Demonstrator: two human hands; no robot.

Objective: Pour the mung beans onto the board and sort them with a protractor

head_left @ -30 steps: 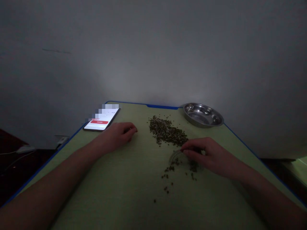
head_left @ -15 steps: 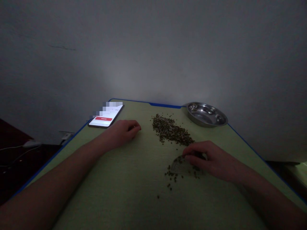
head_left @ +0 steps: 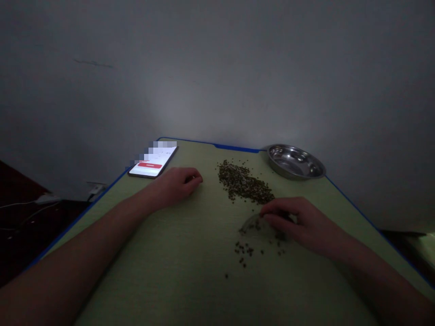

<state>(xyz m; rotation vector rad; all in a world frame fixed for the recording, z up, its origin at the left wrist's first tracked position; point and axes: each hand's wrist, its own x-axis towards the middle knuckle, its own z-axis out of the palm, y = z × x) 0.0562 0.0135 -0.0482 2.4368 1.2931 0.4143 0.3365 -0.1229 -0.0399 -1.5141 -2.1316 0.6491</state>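
Observation:
My right hand [head_left: 301, 222] pinches the edge of a clear, curved plastic piece with faint markings, which looks like a protractor [head_left: 249, 222]. It is tilted over some loose dark grains, and my fingers hide part of it. Just beyond lies a heap of small brown-green grains, like dried beans or seeds [head_left: 243, 181]. Several stray grains [head_left: 244, 249] are scattered on the near side of the protractor. My left hand [head_left: 176, 184] rests on the table left of the heap, fingers curled in and thumb against the forefinger, with nothing visible in them.
A shallow steel bowl [head_left: 296, 163] stands at the table's far right corner. At the far left lies a phone [head_left: 152, 158] with a lit screen. The pale green table [head_left: 176, 271] has a blue edge and meets a grey wall. A socket with cables [head_left: 97, 189] is beyond its left side.
My right hand drew the protractor slightly towards me, then lifted and tilted it back a little towards the heap. The view shifted slightly. My left hand stayed in place.

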